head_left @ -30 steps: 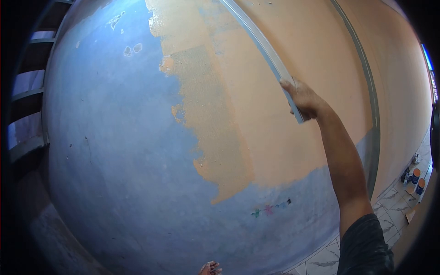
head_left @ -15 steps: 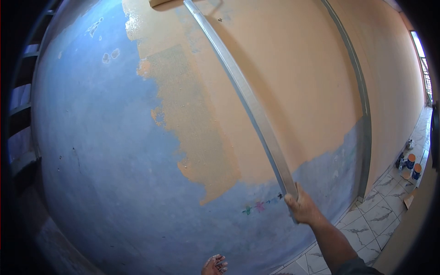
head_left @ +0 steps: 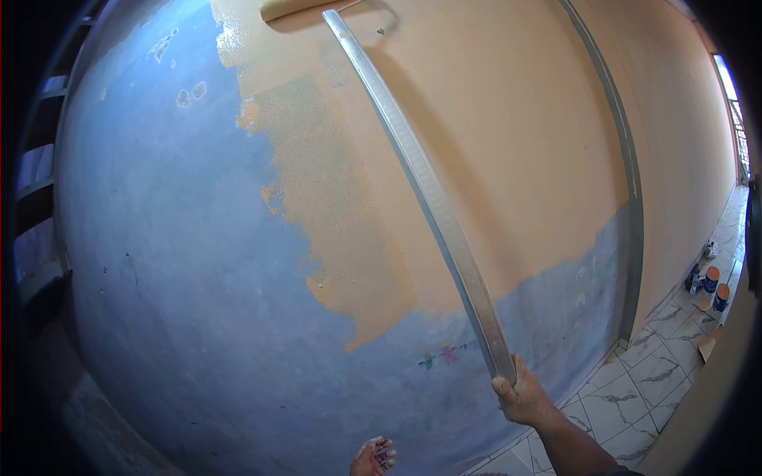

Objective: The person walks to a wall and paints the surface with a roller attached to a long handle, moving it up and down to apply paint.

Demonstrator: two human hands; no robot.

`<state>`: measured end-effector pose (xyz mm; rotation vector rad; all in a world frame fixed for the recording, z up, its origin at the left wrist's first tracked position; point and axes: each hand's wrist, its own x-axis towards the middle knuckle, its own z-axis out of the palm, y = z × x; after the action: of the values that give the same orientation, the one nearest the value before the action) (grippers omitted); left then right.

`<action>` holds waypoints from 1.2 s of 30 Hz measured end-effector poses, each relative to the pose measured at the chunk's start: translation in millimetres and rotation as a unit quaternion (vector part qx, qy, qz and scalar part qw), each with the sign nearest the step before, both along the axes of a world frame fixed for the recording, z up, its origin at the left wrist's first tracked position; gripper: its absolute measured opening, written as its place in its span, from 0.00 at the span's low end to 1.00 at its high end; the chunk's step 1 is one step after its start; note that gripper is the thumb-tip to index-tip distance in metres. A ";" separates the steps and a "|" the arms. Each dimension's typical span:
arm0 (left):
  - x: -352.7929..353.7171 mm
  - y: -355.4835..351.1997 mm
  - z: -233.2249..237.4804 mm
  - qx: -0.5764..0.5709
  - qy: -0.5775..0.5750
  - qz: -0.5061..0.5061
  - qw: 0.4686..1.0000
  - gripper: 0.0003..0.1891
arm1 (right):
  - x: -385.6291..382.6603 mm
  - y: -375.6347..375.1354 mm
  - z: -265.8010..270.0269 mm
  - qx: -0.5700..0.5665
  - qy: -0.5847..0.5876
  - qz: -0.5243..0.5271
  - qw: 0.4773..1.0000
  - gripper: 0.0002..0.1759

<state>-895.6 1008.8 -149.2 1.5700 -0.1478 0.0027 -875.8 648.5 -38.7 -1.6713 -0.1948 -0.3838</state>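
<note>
My right hand (head_left: 524, 397) is closed around the lower end of a long, flat-sided metal pole (head_left: 429, 198) that slants up and left across the wall. At its far end, a paint roller (head_left: 298, 8) with a beige sleeve rests on or close to the wall, partly cut off by the top edge. My left hand (head_left: 373, 458) is low in the view, its fingers loosely curled and slightly apart, specked with pale paint and holding nothing visible. The wall bears peach paint (head_left: 508, 166) on the right, a patchy thin-coated strip (head_left: 341, 214), and blue paint (head_left: 182, 293) on the left and below.
A grey vertical strip (head_left: 627, 159) marks the wall's right side. Farther right, several paint cans (head_left: 711, 279) stand on the marble-patterned tile floor (head_left: 627, 397). Dark slatted shapes (head_left: 38, 190) line the left edge. Small coloured flower marks (head_left: 447, 355) dot the lower wall.
The roller, the pole and my right hand have moved down the wall, so more of the roller shows at the top. My left hand has barely moved.
</note>
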 end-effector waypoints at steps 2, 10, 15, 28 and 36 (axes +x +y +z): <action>4.4 -5.6 10.6 -0.007 0.044 0.022 0.999 0.36 | 6.5 -3.7 18.8 -0.002 -0.027 -0.003 1.000 0.49; 1.4 -2.8 1.5 -0.059 0.071 0.034 0.995 0.34 | -11.8 -3.0 -12.4 -0.045 0.024 -0.020 0.998 0.50; 16.5 -6.4 0.9 -0.094 0.145 0.051 0.984 0.30 | -32.6 6.9 -78.8 -0.089 0.037 -0.040 0.995 0.50; 56.7 -86.3 90.0 -0.124 0.057 -0.086 0.987 0.21 | -60.3 10.6 -240.8 -0.122 0.120 -0.039 0.984 0.39; 79.9 -150.3 124.8 -0.088 -0.009 -0.137 0.987 0.32 | -109.5 3.1 -385.2 -0.203 0.150 -0.064 0.965 0.39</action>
<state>-815.8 858.5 -24.4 1.3635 -0.3662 -0.1813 -985.3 651.6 -423.9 -2.1305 0.0676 -0.1868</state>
